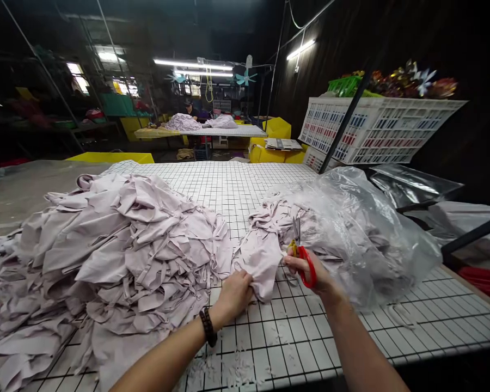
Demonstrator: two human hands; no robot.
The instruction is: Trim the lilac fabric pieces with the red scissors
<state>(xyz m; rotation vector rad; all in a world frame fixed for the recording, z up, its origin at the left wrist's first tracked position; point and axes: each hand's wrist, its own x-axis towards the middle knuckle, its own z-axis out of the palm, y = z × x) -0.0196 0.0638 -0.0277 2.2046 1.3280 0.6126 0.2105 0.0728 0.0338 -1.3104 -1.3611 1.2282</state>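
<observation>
My left hand (233, 294), with a dark beaded bracelet at the wrist, pinches the edge of a pale lilac fabric piece (261, 261) lying on the table. In my right hand (316, 272) are red-handled scissors (309, 267), blades pointing up and away from me. The right fingertips are close to the fabric's right edge; whether they also grip it I cannot tell. To the left rises a large heap of similar lilac pieces (134, 239). On the right, more pieces lie in and beside a clear plastic bag (363, 239).
The table (212, 185) has a white top with a black grid; small scraps (245, 365) litter its front. White plastic crates (375, 128) stand at the right back, behind a dark slanted bar (347, 117). A person (190, 109) sits at a farther table with more fabric.
</observation>
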